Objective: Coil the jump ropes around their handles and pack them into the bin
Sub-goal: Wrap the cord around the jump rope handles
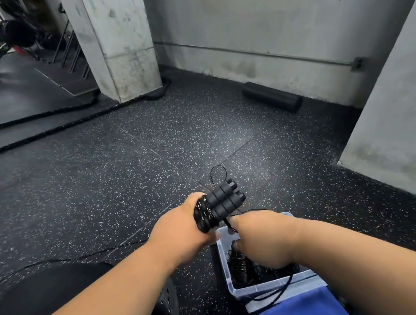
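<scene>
The left hand [183,225] is curled around the lower end of a pair of black foam-grip jump rope handles [224,197], which lie side by side and point up and to the right. A thick coil of thin black cord [203,215] is wound around the handles just at the fingers. The right hand [258,239] sits just beside it, lower and to the right, pinching a strand of the same cord [227,222] between thumb and fingertips right under the handles. A small loop of cord [218,174] stands up beyond the handle tips.

Directly below the right hand stands a clear plastic rectangular bin [265,286] on the floor, holding a dark tangle of more black jump ropes [245,268]; one cord [278,294] hangs over its near rim. A blue cloth [300,311] lies against the bin's near side.

Another thin black cord [79,257] trails left across the speckled black rubber floor [126,165]. Farther off, a thick black battle rope [47,132] runs around the base of a grey concrete pillar [124,43], and a black foam roller [272,96] lies against the grey wall [264,12].
</scene>
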{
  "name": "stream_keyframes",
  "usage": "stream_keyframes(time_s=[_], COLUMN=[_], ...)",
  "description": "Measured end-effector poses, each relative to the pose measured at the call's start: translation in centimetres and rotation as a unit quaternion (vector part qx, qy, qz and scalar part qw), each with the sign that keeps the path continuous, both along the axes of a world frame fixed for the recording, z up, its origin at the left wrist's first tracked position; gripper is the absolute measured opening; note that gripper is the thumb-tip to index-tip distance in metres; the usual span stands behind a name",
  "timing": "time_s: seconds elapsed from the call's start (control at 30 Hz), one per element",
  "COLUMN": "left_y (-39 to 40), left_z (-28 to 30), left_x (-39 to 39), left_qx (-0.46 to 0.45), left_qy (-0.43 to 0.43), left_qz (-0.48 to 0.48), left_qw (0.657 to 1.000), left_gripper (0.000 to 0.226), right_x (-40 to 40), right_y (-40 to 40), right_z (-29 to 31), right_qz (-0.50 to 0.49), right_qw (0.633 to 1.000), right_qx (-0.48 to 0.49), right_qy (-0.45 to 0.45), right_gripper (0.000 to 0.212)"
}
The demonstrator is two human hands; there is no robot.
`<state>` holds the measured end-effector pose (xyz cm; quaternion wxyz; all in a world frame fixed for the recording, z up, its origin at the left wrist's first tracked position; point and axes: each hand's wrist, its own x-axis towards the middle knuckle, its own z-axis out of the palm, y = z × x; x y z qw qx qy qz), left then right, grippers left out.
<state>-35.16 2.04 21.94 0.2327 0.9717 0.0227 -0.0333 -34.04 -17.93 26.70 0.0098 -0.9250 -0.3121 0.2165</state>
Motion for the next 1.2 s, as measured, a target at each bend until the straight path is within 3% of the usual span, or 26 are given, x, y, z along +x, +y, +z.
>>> stream_keyframes(time_s=[0.13, 0.3, 0.43, 0.53, 0.63, 0.73, 0.9, 1.03, 1.2], left_y=[0.1, 0.0, -0.9, -2.1, -3.0, -3.0, -2.8, -3.0, -2.9], left_z=[-1.2, -1.3, -0.5, 0.0, 0.3, 0.8, 1.3, 1.5, 1.4], left_x=[0.4, 0.2, -0.4, -1.1, -1.7, -1.8, -1.6, -1.8, -1.8], left_qx=[0.029, -0.013, 0.021, 0.057, 0.026, -0.071, -0.123, -0.212, -0.243], left_qy=[0.054, 0.102, 0.108, 0.106, 0.107, 0.100, 0.064, 0.079, 0.082], left_qz=[0.009, -0.009, -0.048, -0.120, -0.204, -0.217, -0.225, -0.193, -0.193], left_qw=[0.998, 0.995, 0.993, 0.985, 0.973, 0.968, 0.964, 0.955, 0.947], left_gripper=[0.079, 0.096, 0.080, 0.063, 0.060, 0.069, 0.073, 0.073, 0.083], right_x=[-1.3, 0.1, 1.1, 2.0, 3.3, 4.5, 5.7, 5.7, 5.3], right_y=[0.8, -0.2, -1.2, -1.7, -2.4, -3.1, -4.0, -3.6, -3.2], right_z=[0.2, 1.7, 2.4, 2.5, 1.8, 1.2, -0.4, -1.2, -0.8], right_qz=[0.073, 0.098, 0.128, 0.088, 0.006, -0.055, -0.133, -0.136, -0.153], right_qw=[0.996, 0.993, 0.986, 0.984, 0.970, 0.941, 0.852, 0.793, 0.731], right_qx=[-0.042, 0.020, 0.090, 0.150, 0.238, 0.307, 0.426, 0.493, 0.544], right_qy=[-0.040, -0.054, -0.063, -0.037, 0.041, 0.133, 0.272, 0.331, 0.383], right_gripper=[0.009, 0.024, 0.022, 0.020, 0.025, 0.029, 0.024, 0.021, 0.012])
